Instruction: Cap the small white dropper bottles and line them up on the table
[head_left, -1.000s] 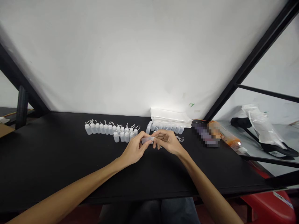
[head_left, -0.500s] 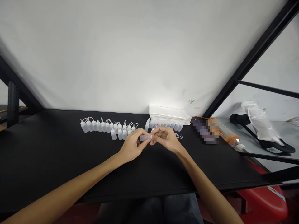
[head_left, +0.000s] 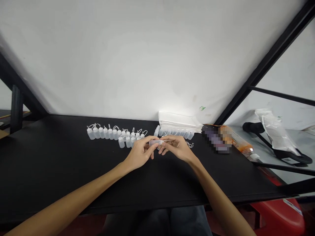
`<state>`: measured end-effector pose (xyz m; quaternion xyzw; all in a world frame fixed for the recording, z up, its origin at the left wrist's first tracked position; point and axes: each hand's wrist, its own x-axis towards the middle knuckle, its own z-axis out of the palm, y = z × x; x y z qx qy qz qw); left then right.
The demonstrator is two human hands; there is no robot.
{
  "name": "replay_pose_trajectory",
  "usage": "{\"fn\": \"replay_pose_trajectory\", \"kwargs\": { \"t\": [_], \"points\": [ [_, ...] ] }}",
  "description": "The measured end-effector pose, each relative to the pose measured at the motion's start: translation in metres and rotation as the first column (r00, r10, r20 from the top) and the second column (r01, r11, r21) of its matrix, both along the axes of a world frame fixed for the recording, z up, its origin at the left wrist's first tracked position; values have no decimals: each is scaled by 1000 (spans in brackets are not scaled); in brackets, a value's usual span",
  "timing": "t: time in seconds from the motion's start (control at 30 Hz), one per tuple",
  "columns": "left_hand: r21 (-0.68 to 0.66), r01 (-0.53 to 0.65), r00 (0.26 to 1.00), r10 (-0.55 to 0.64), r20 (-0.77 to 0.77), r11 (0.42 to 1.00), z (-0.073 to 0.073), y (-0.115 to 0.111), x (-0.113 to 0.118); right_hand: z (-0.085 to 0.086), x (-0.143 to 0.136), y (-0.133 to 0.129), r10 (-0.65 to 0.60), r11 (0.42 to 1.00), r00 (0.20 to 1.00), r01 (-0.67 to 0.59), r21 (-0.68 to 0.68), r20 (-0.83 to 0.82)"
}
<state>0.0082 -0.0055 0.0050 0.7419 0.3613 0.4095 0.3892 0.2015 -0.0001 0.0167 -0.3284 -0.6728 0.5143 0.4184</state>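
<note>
A small translucent plastic squeeze bottle (head_left: 154,142) lies sideways between my hands, over the black table. My left hand (head_left: 139,152) pinches its body between thumb and fingers. At its neck end my right hand (head_left: 177,147) is closed on the white cap (head_left: 161,142), which the fingers partly cover. Beyond my left hand, several similar bottles (head_left: 105,133) with looped cap straps stand in rows; a few more bottles (head_left: 128,142) stand in front. Behind my right hand more small bottles (head_left: 189,135) are grouped, with some loose white straps (head_left: 189,144) beside them.
A stack of white sheets or bags (head_left: 179,122) rests against the wall. To the right are a blurred-out purple item (head_left: 216,139) and an orange-labelled bottle (head_left: 242,144). Black frame bars (head_left: 248,87) border the table (head_left: 61,170), and a red stool (head_left: 280,216) is below.
My right hand has shifted along the neck end, and the white cap now shows between the hands. Some left-hand fingers have loosened beneath the bottle. The view has moved slightly.
</note>
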Motion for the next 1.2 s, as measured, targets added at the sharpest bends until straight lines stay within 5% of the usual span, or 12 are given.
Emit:
{"fn": "replay_pose_trajectory", "kwargs": {
  "t": [0.23,0.97,1.2],
  "points": [
    [286,10,990,31,-137,958,3,-1,-5,0,-3,-2,48,999,996,-50,-20,-81],
    [404,53,990,5,-141,913,-2,2,-6,-2,-4,-3,39,998,994,-44,-42,-101],
    [464,28,970,87,-225,885,-1,8,-11,-1,-12,-4,-30,999,984,27,-18,-174]
  ]
}}
